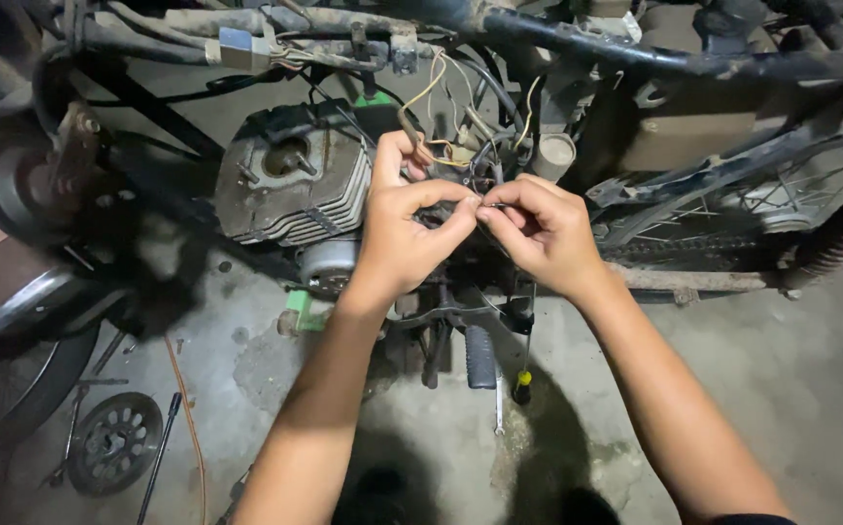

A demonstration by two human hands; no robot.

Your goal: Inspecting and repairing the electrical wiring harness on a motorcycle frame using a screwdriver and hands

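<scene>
A stripped motorcycle stands side-on before me, its finned grey engine cylinder (290,190) at centre left. A tangle of thin yellow, white and dark wires (455,146) hangs from the frame above the engine. My left hand (404,228) and my right hand (538,231) meet in front of it. Thumb and fingertips of both hands pinch the same thin wire end (482,201) between them. What the wire joins to behind my fingers is hidden.
The front wheel (13,360) sits at the left and the spoked rear wheel (810,204) at the right. On the concrete floor lie a round sprocket disc (113,442), long rods (159,457), a spanner (499,403) and a yellow-handled screwdriver (522,387). A footpeg (480,355) juts out below my hands.
</scene>
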